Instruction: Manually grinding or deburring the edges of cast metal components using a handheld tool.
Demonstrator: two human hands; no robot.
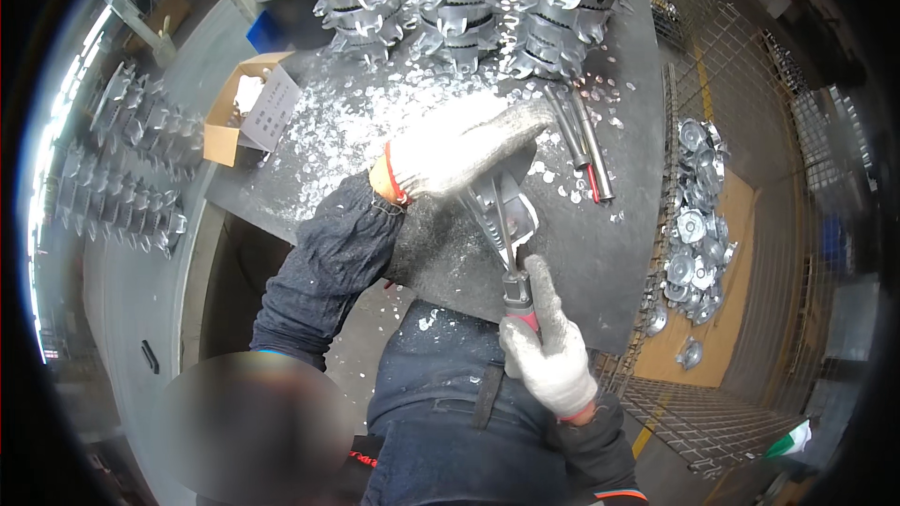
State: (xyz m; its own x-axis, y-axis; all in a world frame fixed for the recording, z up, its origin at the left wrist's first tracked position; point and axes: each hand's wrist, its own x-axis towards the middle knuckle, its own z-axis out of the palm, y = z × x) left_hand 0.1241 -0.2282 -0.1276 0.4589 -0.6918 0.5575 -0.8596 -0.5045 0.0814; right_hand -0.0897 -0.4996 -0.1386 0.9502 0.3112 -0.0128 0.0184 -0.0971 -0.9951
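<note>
My left hand [459,145], in a whitish work glove, is closed over the far side of a silvery metal casting [521,214], holding it above the table's near part. Its palm and fingers hide much of the piece. My gloved right hand [555,361] is wrapped round the red and black handle of a hand tool [517,292]. The tool's thin shaft points away from me and reaches into the casting; its tip cannot be made out. Two metal rod-like tools [589,145], one with a red part, lie to the right of my left hand.
Stacks of ring-shaped castings [459,9] stand at the table's back. Bright metal flakes [347,122] litter the dark tabletop [619,253]. An open cardboard box [258,108] sits at left. More castings [141,178] stand farther left; a wire-mesh cage [694,244] at right holds piled castings.
</note>
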